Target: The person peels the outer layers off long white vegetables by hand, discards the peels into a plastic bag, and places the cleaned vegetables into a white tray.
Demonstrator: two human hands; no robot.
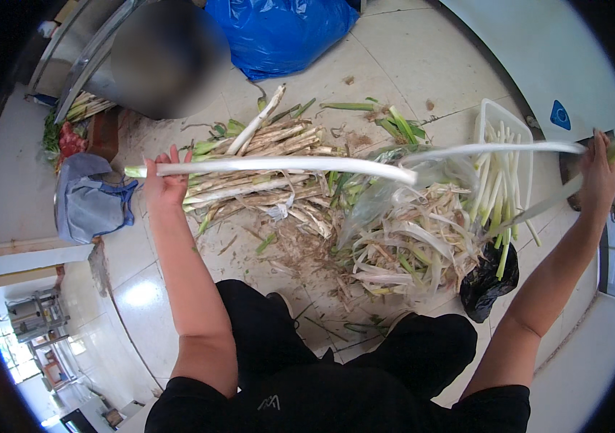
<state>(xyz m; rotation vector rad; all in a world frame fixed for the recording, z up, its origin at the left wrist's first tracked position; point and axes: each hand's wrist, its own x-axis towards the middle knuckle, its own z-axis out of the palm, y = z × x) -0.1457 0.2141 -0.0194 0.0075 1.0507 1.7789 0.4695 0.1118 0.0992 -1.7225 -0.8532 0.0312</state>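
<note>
My left hand (167, 178) holds a long white leek or large green onion stalk (286, 165) by its pale green end, the stalk stretching right above the pile. Raised at the far right, my right hand (600, 168) is closed on a strip of peeled outer leaf (491, 150), blurred, with a green end above the fist. Unpeeled stalks (264, 189) with brown, dirty skins lie on the floor in front of me. To their right is a heap of peeled skins (416, 243) beside a clear plastic bag (372, 200). Peeled white stalks (494, 178) rest in a white plastic basket (529, 162).
A blue plastic bag (286, 38) stands at the top. A grey-blue cloth bag (96, 200) is at the left, a black plastic bag (489, 281) below the basket. Soil and leaf scraps (302, 249) litter the tiled floor. Steel equipment (96, 54) stands at upper left.
</note>
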